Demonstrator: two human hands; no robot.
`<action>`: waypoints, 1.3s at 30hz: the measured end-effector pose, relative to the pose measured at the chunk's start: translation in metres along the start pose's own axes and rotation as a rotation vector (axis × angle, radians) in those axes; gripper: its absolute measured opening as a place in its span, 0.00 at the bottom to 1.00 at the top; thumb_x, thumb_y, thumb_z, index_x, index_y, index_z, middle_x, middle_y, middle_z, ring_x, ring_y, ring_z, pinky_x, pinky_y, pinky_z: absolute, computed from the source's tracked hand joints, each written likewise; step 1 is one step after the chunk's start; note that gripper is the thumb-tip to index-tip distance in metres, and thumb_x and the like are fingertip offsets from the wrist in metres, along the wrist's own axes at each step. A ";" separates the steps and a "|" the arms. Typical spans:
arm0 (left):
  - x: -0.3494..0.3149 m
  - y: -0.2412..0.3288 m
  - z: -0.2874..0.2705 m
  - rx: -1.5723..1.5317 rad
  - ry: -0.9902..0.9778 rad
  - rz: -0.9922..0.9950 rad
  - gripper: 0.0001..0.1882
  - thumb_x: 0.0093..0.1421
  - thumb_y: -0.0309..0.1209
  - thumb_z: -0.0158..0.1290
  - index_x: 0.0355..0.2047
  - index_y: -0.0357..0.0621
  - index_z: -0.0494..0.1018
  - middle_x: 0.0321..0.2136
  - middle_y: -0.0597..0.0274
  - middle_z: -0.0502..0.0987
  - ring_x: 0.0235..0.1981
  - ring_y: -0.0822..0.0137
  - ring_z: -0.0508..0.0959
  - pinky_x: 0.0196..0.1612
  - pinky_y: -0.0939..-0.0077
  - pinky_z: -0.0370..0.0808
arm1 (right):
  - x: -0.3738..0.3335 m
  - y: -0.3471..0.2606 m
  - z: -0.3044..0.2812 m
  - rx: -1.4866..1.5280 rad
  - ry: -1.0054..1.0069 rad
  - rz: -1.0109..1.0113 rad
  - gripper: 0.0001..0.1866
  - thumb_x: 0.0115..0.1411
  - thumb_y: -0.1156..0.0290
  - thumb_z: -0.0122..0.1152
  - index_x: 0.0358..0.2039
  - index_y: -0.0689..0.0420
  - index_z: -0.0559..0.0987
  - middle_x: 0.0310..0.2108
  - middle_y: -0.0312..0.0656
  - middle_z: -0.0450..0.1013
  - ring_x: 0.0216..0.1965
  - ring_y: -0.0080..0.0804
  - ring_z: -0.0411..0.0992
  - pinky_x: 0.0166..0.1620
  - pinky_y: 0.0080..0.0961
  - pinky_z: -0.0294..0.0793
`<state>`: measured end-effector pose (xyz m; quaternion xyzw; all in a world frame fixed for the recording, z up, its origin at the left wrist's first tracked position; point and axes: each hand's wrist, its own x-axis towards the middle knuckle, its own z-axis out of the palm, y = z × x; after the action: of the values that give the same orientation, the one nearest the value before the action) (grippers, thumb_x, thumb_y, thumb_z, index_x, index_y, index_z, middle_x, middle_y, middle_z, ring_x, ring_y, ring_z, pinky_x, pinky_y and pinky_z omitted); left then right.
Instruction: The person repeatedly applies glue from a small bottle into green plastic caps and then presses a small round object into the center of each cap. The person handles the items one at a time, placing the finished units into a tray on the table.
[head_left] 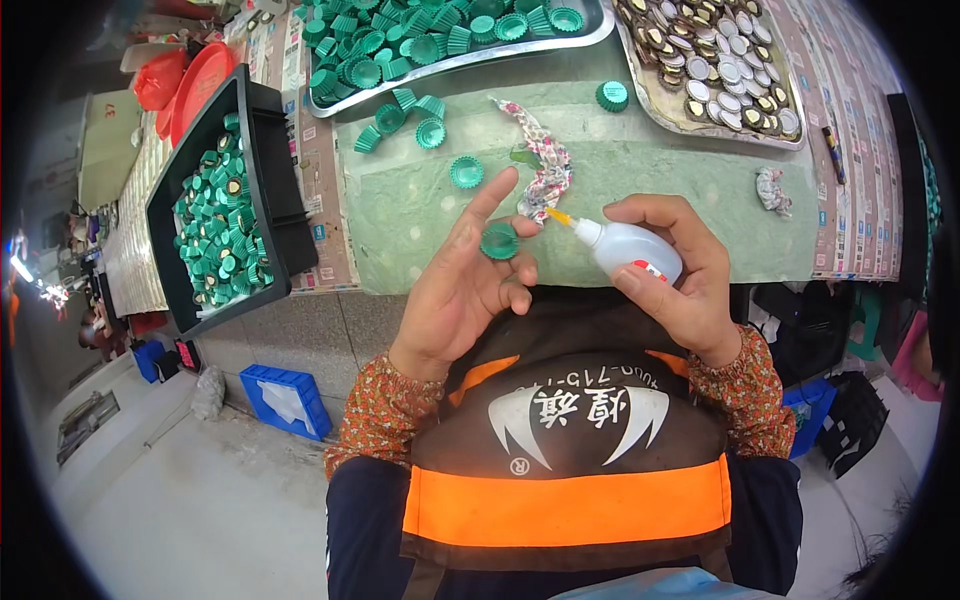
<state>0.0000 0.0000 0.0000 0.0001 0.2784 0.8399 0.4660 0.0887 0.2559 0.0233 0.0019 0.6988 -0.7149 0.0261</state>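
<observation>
My left hand (465, 265) has a small green fluted cup (499, 241) between its fingers, with its hollow side turned up and the index finger stretched out. In my right hand (685, 270) is a white squeeze bottle (640, 252), gripped round its body and tilted. Its orange nozzle tip points left, a little above and to the right of the cup, apart from it. A crumpled flowered cloth (548, 170) lies on the table just beyond both hands. Loose green fluted cups (466, 171) sit left of that cloth.
A metal tray (465, 72) of green cups stands at the back. Another tray (720, 128), at back right, carries white and dark discs. To the left is a black crate (300, 232) of green cups. Green sheeting (400, 220) covers the table; a pen (833, 155) lies far right.
</observation>
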 end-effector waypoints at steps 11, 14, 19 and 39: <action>0.000 -0.003 0.029 0.199 0.193 -0.111 0.32 0.73 0.30 0.40 0.75 0.40 0.47 0.67 0.51 0.64 0.61 0.57 0.74 0.60 0.62 0.78 | 0.012 0.003 0.025 0.155 0.107 0.008 0.28 0.59 0.80 0.67 0.61 0.62 0.71 0.54 0.41 0.72 0.54 0.26 0.73 0.54 0.24 0.73; -0.001 -0.004 0.033 0.178 0.244 -0.076 0.33 0.72 0.28 0.41 0.75 0.40 0.47 0.67 0.52 0.64 0.62 0.57 0.74 0.62 0.61 0.77 | 0.014 0.007 0.023 -0.130 0.114 -0.165 0.24 0.62 0.75 0.66 0.58 0.61 0.73 0.52 0.46 0.77 0.49 0.33 0.79 0.49 0.30 0.79; 0.000 -0.008 0.034 0.245 0.255 -0.121 0.31 0.73 0.27 0.41 0.74 0.39 0.48 0.66 0.52 0.65 0.62 0.58 0.74 0.62 0.59 0.77 | 0.018 0.016 0.036 -0.242 0.194 -0.267 0.25 0.57 0.76 0.68 0.56 0.58 0.75 0.50 0.48 0.77 0.46 0.42 0.80 0.46 0.33 0.80; -0.006 -0.015 0.018 0.310 0.183 -0.121 0.25 0.72 0.30 0.48 0.67 0.42 0.56 0.58 0.51 0.71 0.58 0.57 0.77 0.55 0.61 0.82 | 0.025 0.011 0.042 -0.356 0.185 -0.358 0.25 0.55 0.78 0.68 0.54 0.58 0.75 0.44 0.49 0.77 0.38 0.46 0.80 0.40 0.32 0.80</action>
<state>0.0198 0.0096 0.0094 -0.0211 0.4451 0.7537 0.4830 0.0657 0.2133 0.0122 -0.0608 0.8022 -0.5706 -0.1649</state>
